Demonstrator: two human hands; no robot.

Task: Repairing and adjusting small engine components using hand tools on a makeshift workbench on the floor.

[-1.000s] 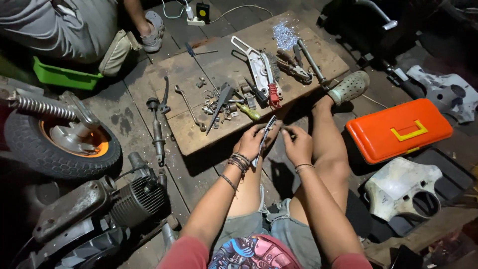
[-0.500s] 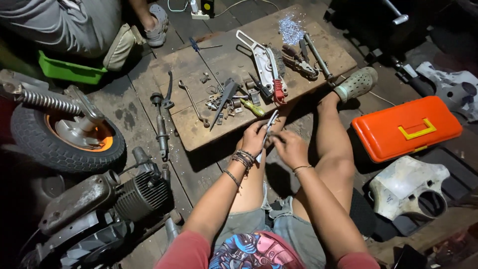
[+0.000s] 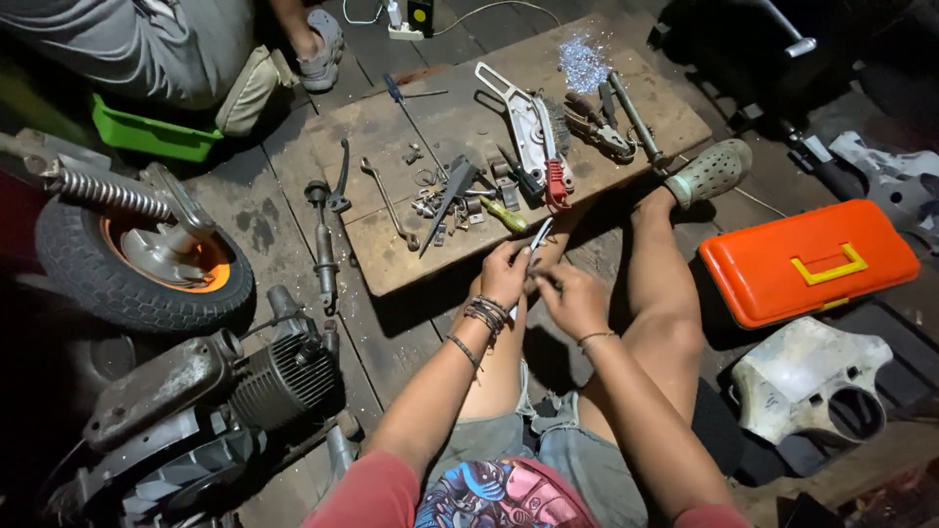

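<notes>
The left hand [image 3: 504, 274] and the right hand [image 3: 572, 298] meet just in front of the near edge of a low wooden board [image 3: 391, 264] that lies on the plank floor and serves as a worktop. Both hands are closed on a slim metal tool [image 3: 538, 238], the left gripping it from the side and the right pinching it lower down; its bright tip slants up toward the board. What kind of tool it is cannot be told. The person sits on the floor with bare legs stretched out, a grey clog [image 3: 712, 171] on the far foot beside the board's right end. On the board lie a wrench [image 3: 389, 203], a blue-handled screwdriver [image 3: 406, 95], a heap of small metal parts [image 3: 445, 196], a silver bracket [image 3: 518, 122], a red-handled tool [image 3: 556, 176], pliers [image 3: 592, 122] and a patch of metal shavings [image 3: 584, 64]. To the right rests an orange toolbox [image 3: 807, 262] with a yellow handle, with a white plastic cover [image 3: 802, 376] nearer. To the left stand a small wheel [image 3: 137, 264] with an orange hub and a spring, and an engine [image 3: 264, 376]. Another person sits at the top left by a green tray [image 3: 147, 137].
</notes>
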